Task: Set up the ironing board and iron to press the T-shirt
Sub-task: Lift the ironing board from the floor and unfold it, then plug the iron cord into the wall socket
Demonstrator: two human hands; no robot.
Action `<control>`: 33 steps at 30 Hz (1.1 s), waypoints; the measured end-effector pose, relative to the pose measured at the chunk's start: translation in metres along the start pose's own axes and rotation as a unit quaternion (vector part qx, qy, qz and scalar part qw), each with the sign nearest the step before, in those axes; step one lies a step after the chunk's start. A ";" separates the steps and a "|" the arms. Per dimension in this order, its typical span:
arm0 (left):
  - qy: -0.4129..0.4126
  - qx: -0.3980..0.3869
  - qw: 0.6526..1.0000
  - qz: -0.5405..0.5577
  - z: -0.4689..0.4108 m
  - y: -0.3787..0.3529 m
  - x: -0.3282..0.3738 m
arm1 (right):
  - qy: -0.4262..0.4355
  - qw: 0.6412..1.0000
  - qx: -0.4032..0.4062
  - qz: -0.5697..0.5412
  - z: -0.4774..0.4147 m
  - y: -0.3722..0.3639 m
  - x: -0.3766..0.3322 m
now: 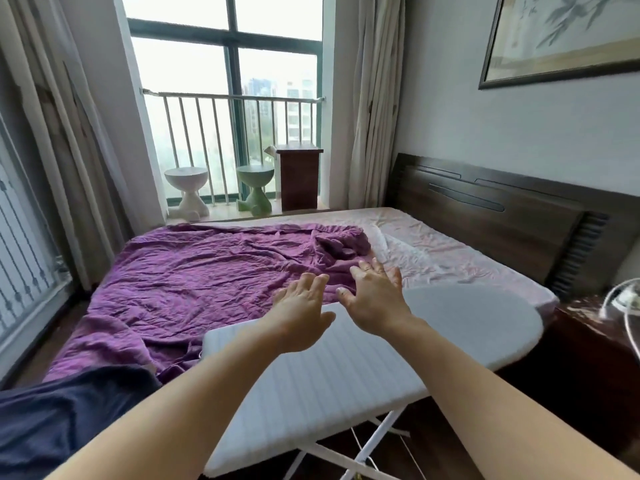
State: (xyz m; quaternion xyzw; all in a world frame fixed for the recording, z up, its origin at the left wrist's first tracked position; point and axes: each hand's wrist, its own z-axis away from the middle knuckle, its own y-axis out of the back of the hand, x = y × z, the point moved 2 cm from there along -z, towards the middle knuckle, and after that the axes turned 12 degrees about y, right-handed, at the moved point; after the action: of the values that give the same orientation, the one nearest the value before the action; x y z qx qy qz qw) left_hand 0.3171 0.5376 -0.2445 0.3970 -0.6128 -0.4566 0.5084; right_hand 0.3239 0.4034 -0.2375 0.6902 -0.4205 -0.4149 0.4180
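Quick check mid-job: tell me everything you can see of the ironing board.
The ironing board stands unfolded beside the bed on crossed white metal legs. Its white padded cover shows faint ribs. The rounded nose points right toward the dark nightstand, and the squarer end lies nearer the camera. The left hand and right hand reach open above its far edge; whether they touch it cannot be told.

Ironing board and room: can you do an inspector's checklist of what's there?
Surface: white ironing board stands unfolded beside the bed.
Job's things: iron, nothing seen; dark blue cloth lower left, maybe the T-shirt, cannot tell.
Clutter: rumpled purple blanket on the bed.
Hands: left hand and right hand open, fingers spread, holding nothing.
Cables: white cable on the nightstand, right.
Surroundings: headboard, window, white stool, green stool, framed picture.
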 end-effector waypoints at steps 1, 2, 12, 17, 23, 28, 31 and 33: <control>-0.014 -0.001 1.000 0.009 0.007 0.012 0.006 | -0.008 1.000 0.003 -0.004 0.005 0.014 -0.005; -0.032 0.002 0.999 0.020 0.012 0.026 0.011 | -0.015 1.000 0.006 -0.009 0.008 0.028 -0.009; -0.142 0.005 0.988 0.059 0.075 0.123 0.045 | -0.097 0.994 0.054 -0.011 0.085 0.132 -0.052; -0.202 -0.029 0.975 0.085 0.092 0.141 0.078 | -0.153 0.984 0.092 0.006 0.128 0.173 -0.048; -0.290 -0.052 0.947 0.128 0.101 0.133 0.153 | -0.209 0.970 0.125 0.019 0.179 0.209 -0.010; -0.351 -0.064 0.923 0.147 0.090 0.108 0.241 | -0.278 0.942 0.183 0.027 0.218 0.233 0.055; -0.390 -0.062 0.904 0.166 0.080 0.093 0.295 | -0.314 0.929 0.193 0.042 0.231 0.249 0.097; -0.408 -0.054 0.894 0.177 0.069 0.086 0.328 | -0.326 0.924 0.191 0.061 0.234 0.261 0.125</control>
State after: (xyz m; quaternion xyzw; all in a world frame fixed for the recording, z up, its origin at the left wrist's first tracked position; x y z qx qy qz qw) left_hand 0.1922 0.2590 -0.0809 0.0328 -0.8008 -0.5132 0.3071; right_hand 0.0844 0.1564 -0.0951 0.5563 -0.6463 -0.5025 0.1428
